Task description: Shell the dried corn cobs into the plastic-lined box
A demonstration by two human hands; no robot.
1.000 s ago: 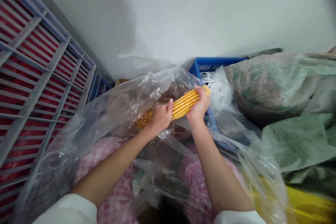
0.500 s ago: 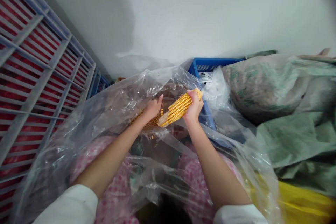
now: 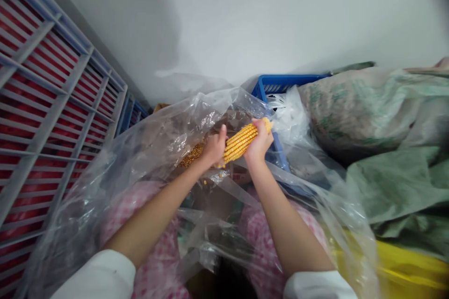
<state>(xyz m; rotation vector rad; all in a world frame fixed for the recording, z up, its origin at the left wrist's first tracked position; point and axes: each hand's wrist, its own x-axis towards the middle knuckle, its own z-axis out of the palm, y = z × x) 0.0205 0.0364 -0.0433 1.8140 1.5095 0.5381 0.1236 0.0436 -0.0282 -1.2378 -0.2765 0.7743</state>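
Observation:
An ear of corn (image 3: 241, 143) with yellow kernels slants up to the right between my hands. My right hand (image 3: 258, 142) is wrapped round its upper end, thumb on top. My left hand (image 3: 215, 148) is closed on the lower end, its thumb pointing up; that hand covers the bare tip of the cob. Loose corn kernels (image 3: 192, 155) lie in a pile to the left, inside a large clear plastic bag (image 3: 140, 156) spread across my lap. A few single kernels rest below my left hand.
Left stands a tall blue-grey slatted crate (image 3: 63, 98) with red showing through. On the right are a blue basket (image 3: 261, 88) with a white plastic bag (image 3: 291, 112), a full woven sack (image 3: 365, 107), a green cloth (image 3: 396, 182) and something yellow (image 3: 410, 266). A white wall (image 3: 280, 18) rises ahead.
My left hand has moved right from beside the ear onto its lower end and closed there. The right hand keeps its grip on the ear, almost unmoved.

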